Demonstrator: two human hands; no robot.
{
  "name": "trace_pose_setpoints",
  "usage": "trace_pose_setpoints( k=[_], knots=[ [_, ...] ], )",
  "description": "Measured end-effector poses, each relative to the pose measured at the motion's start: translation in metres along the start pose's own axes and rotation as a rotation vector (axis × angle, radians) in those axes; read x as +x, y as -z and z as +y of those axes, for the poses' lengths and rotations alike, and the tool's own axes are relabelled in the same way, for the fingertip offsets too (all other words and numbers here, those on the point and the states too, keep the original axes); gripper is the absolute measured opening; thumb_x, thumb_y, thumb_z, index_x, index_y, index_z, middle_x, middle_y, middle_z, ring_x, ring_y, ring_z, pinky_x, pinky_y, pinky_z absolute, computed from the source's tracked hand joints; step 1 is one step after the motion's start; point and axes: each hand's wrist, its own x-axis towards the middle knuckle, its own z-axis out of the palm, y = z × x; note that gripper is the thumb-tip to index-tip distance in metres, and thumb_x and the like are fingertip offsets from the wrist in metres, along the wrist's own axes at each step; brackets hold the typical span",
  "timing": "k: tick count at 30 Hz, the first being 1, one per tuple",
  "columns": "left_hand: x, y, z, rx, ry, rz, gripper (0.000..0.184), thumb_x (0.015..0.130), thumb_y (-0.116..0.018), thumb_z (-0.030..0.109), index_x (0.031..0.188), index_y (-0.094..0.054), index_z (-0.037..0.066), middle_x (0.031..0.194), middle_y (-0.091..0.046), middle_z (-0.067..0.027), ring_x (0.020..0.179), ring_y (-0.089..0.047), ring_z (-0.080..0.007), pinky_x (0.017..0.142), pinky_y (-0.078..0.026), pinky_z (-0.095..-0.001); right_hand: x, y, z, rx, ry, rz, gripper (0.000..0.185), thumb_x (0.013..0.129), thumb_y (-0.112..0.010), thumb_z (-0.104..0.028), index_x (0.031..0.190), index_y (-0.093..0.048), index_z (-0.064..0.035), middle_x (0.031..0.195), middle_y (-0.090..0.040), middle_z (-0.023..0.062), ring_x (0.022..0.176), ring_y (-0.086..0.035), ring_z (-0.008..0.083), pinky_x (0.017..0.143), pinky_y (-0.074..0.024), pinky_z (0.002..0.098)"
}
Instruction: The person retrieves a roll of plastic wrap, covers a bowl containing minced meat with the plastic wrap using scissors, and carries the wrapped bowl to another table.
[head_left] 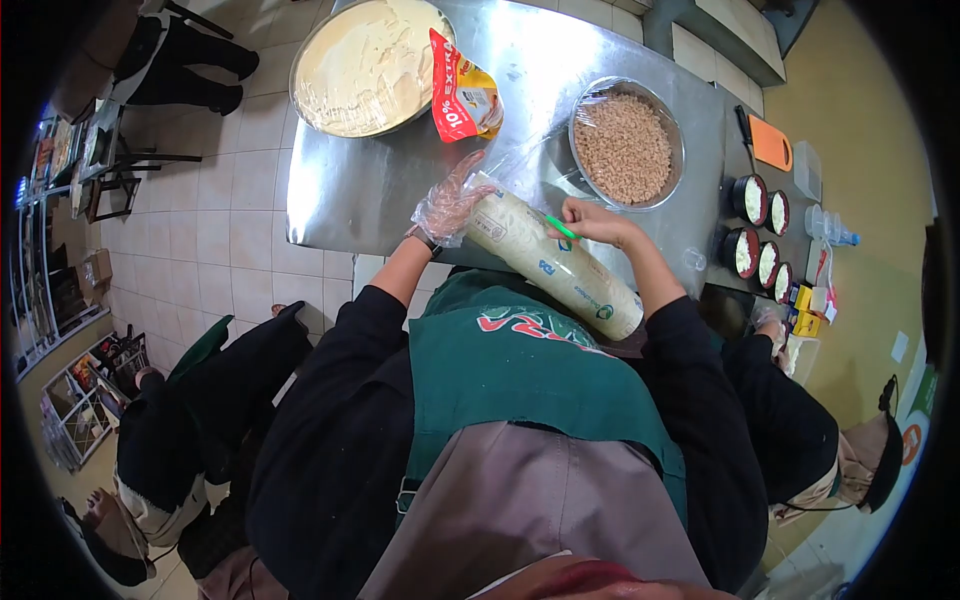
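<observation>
My left hand (452, 207), in a clear plastic glove, is at the upper left end of a large roll of plastic film (555, 262), fingers spread. The roll lies slanted between my body and the steel table. My bare right hand (592, 222) is closed on a small green tool (562, 228) over the roll's upper side. Clear film stretches above the roll toward a round metal bowl of brown crumbly pieces (625, 148). Beyond my left hand are a red and yellow pouch (463, 92) and a big bowl of pale cream (370, 65).
The steel table (530, 50) extends ahead. On the right are an orange board (770, 145), a black-handled knife and several dark cups with white filling (749, 198). One person (800, 420) is close on my right; others are at the left and behind.
</observation>
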Motion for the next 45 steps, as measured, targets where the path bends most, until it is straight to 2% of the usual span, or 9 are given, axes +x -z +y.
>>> trace_pose_setpoints(
  k=[4, 7, 9, 12, 19, 28, 32, 37, 45],
  knots=[
    [0.0, 0.0, -0.001, 0.001, -0.004, -0.001, 0.066, 0.085, -0.063, 0.041, 0.139, -0.036, 0.014, 0.14, -0.042, -0.0118, 0.126, -0.043, -0.0317, 0.103, -0.037, -0.0393, 0.018, -0.007, -0.01, 0.078, 0.051, 0.053, 0.045, 0.074, -0.079, -0.022, 0.075, -0.035, -0.013, 0.066, -0.048, -0.0026, 0.057, -0.047, 0.0063, 0.049, -0.0352, 0.0214],
    [0.0, 0.0, 0.0, 0.013, -0.006, 0.007, 0.066, 0.085, -0.063, 0.041, 0.139, -0.036, 0.014, 0.14, -0.042, -0.0118, 0.126, -0.044, -0.0319, 0.103, -0.037, -0.0393, 0.011, 0.0, -0.009, 0.003, 0.164, 0.078, 0.049, 0.071, -0.08, -0.037, 0.074, -0.038, -0.0105, 0.065, -0.05, 0.0004, 0.057, -0.05, 0.0079, 0.047, -0.037, 0.0237],
    [-0.002, 0.0, 0.005, 0.019, -0.003, 0.011, 0.063, 0.086, -0.062, 0.036, 0.138, -0.037, 0.013, 0.139, -0.043, -0.0126, 0.125, -0.044, -0.0323, 0.102, -0.037, -0.039, -0.018, 0.007, -0.033, -0.027, -0.069, -0.057, 0.048, 0.072, -0.078, -0.042, 0.074, -0.041, -0.0113, 0.063, -0.05, -0.0018, 0.054, -0.046, 0.0059, 0.045, -0.0312, 0.0222],
    [-0.002, 0.002, 0.007, 0.017, -0.002, 0.011, 0.061, 0.086, -0.062, 0.033, 0.138, -0.037, 0.012, 0.138, -0.043, -0.0133, 0.124, -0.045, -0.0329, 0.101, -0.038, -0.0389, -0.046, 0.024, -0.014, -0.093, -0.096, -0.074, 0.044, 0.076, -0.075, -0.04, 0.079, -0.04, -0.014, 0.063, -0.052, -0.0037, 0.051, -0.038, 0.0028, 0.042, -0.022, 0.0212],
    [-0.002, 0.004, 0.01, 0.035, 0.034, -0.012, 0.062, 0.086, -0.062, 0.034, 0.138, -0.036, 0.013, 0.138, -0.043, -0.0131, 0.122, -0.047, -0.0332, 0.1, -0.039, -0.0395, -0.057, 0.022, 0.015, -0.062, -0.18, -0.097, 0.043, 0.075, -0.076, -0.039, 0.081, -0.041, -0.0141, 0.064, -0.05, -0.0043, 0.054, -0.039, 0.0032, 0.046, -0.0242, 0.0211],
    [-0.004, 0.001, 0.003, 0.041, 0.005, 0.003, 0.06, 0.087, -0.062, 0.033, 0.138, -0.037, 0.012, 0.139, -0.043, -0.0136, 0.125, -0.045, -0.0313, 0.101, -0.038, -0.0374, -0.006, -0.006, 0.001, 0.116, 0.109, -0.001, 0.045, 0.075, -0.078, -0.026, 0.066, -0.036, -0.0134, 0.063, -0.046, -0.0064, 0.059, -0.04, 0.0038, 0.052, -0.0295, 0.0215],
    [-0.006, 0.002, 0.005, 0.016, 0.011, 0.017, 0.066, 0.084, -0.063, 0.041, 0.138, -0.037, 0.015, 0.14, -0.043, -0.0113, 0.123, -0.046, -0.0328, 0.1, -0.039, -0.04, -0.008, -0.005, -0.004, 0.088, 0.17, -0.022, 0.046, 0.076, -0.077, -0.032, 0.063, -0.037, -0.0134, 0.06, -0.045, -0.0064, 0.058, -0.04, 0.0035, 0.052, -0.0293, 0.0224],
    [-0.008, 0.004, 0.01, -0.023, 0.011, 0.002, 0.06, 0.087, -0.062, 0.031, 0.138, -0.037, 0.011, 0.139, -0.042, -0.0134, 0.125, -0.045, -0.0303, 0.102, -0.037, -0.0369, -0.009, -0.006, -0.023, -0.122, -0.013, 0.016, 0.046, 0.077, -0.07, -0.048, 0.062, -0.045, -0.0126, 0.057, -0.047, -0.0048, 0.053, -0.036, 0.0048, 0.048, -0.0253, 0.0245],
    [-0.008, 0.003, 0.008, -0.021, -0.018, 0.007, 0.061, 0.086, -0.063, 0.029, 0.138, -0.036, 0.011, 0.14, -0.042, -0.0127, 0.125, -0.045, -0.0304, 0.102, -0.038, -0.0372, 0.041, -0.018, -0.041, -0.014, 0.08, 0.087, 0.046, 0.073, -0.077, -0.038, 0.056, -0.043, -0.0131, 0.055, -0.05, -0.0014, 0.054, -0.047, 0.006, 0.051, -0.0347, 0.0228]
  ],
)
